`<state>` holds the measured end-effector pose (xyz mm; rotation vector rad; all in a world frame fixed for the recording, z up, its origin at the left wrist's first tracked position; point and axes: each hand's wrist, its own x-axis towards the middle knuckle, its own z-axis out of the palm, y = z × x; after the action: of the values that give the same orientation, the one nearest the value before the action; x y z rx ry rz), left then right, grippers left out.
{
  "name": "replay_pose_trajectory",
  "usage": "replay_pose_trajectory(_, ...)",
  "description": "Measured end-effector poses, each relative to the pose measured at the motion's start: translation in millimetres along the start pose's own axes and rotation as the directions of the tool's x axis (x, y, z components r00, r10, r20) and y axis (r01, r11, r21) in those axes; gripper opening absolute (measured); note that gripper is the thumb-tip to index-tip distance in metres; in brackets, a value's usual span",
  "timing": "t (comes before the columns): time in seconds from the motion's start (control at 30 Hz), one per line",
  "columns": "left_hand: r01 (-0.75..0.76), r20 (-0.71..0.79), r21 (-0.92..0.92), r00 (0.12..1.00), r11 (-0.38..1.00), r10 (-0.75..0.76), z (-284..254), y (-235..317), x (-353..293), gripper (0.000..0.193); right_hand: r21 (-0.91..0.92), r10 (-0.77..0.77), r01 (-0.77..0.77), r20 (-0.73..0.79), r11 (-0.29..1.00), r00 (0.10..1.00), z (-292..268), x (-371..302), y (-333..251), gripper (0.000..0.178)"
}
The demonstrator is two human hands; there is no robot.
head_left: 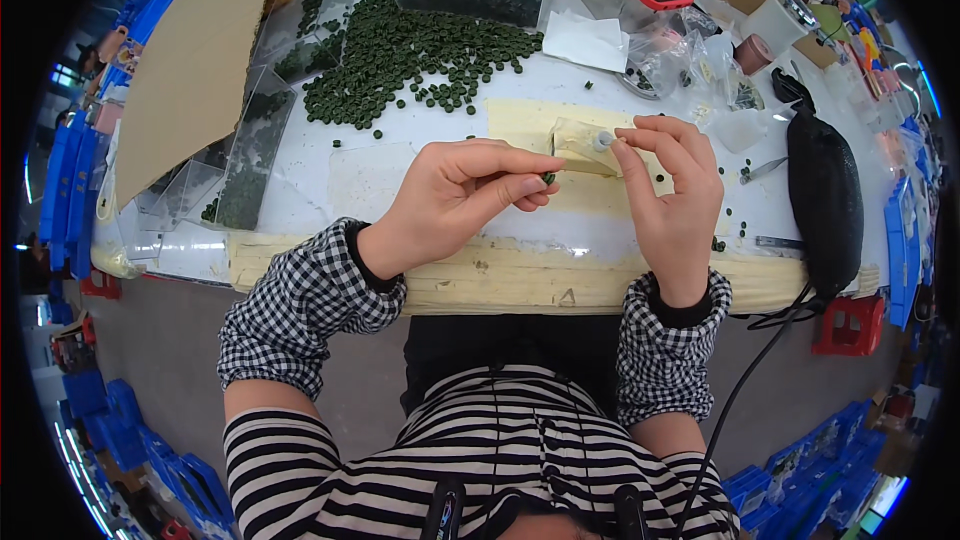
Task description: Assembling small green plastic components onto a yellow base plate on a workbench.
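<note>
**Small green disc pinched at mouth of clear bag**

While both hands meet mid-table, left hand (455,195) has thumb + index closed on one small dark green disc (549,177), other fingers curled under. Right hand (672,195) pinches small clear bag (580,145) by its right edge w/ thumb + index, rest of fingers loosely bent; bag lies on pale yellow strip, just far of the disc, nearly touching. Big pile of green discs (415,55) sits far-left on white table (300,210), well apart from hands. Black pouch (825,195) lies right, near right hand. Clear trays (250,155) w/ more discs at left.

Risks, as judged: disc is tiny, light pinch → could slip & roll off near edge. Bag is limp; if mouth collapses, disc may miss. Stray discs near right wrist could get swept off by sleeve.
</note>
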<state>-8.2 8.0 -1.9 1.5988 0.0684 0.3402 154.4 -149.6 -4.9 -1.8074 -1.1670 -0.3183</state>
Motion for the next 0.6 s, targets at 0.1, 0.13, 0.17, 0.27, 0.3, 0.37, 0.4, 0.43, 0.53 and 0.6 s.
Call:
replay_pose_trajectory(0.1,-0.023,0.013,0.034,1.0,0.999,0.023,0.0,-0.5,-0.7,0.025,0.039,0.015,-0.011,-0.108,0.999,0.994,-6.8,0.9,-11.6,0.01)
replay_pose_trajectory(0.13,-0.031,0.022,0.05,0.999,0.998,0.03,-0.1,0.0,-0.6,0.025,0.084,0.02,-0.006,-0.164,0.996,0.986,-9.9,1.0,-17.9,0.009)
replay_pose_trajectory(0.17,-0.038,0.03,0.066,0.999,0.997,0.037,-0.2,0.2,-0.7,0.025,0.129,0.028,0.0,-0.219,0.992,0.975,-12.6,0.9,-23.8,0.008)
replay_pose_trajectory(0.27,-0.058,0.035,0.1,0.998,0.993,0.055,-0.6,-0.3,-1.9,0.025,0.342,-0.01,0.052,-0.125,0.938,0.992,-9.9,0.0,-31.0,0.008)
replay_pose_trajectory(0.3,-0.055,0.036,0.102,0.998,0.993,0.051,-0.3,-0.1,-1.6,0.025,0.415,-0.026,0.06,-0.085,0.908,0.996,-7.8,-0.2,-31.2,0.008)
replay_pose_trajectory(0.37,-0.049,0.037,0.108,0.998,0.993,0.045,0.7,0.5,-1.0,0.025,0.504,0.008,-0.012,0.01,0.864,1.0,-2.9,-2.8,-30.6,0.007)
replay_pose_trajectory(0.4,-0.05,0.039,0.111,0.998,0.993,0.046,0.5,0.7,-1.2,0.025,0.562,0.036,-0.051,0.038,0.825,0.999,1.3,-4.7,-31.8,0.006)
replay_pose_trajectory(0.43,-0.051,0.041,0.115,0.998,0.992,0.047,0.2,0.8,-1.2,0.025,0.616,0.062,-0.091,0.068,0.782,0.996,4.5,-6.3,-32.2,0.006)
replay_pose_trajectory(0.53,-0.056,0.039,0.115,0.998,0.992,0.052,0.4,0.6,-1.6,0.025,0.602,0.03,-0.068,0.072,0.796,0.997,8.7,-5.4,-30.5,0.006)
replay_pose_trajectory(0.6,-0.057,0.04,0.116,0.998,0.992,0.053,0.4,0.9,-1.7,0.025,0.593,0.025,-0.06,0.067,0.803,0.997,9.4,-4.8,-29.7,0.005)
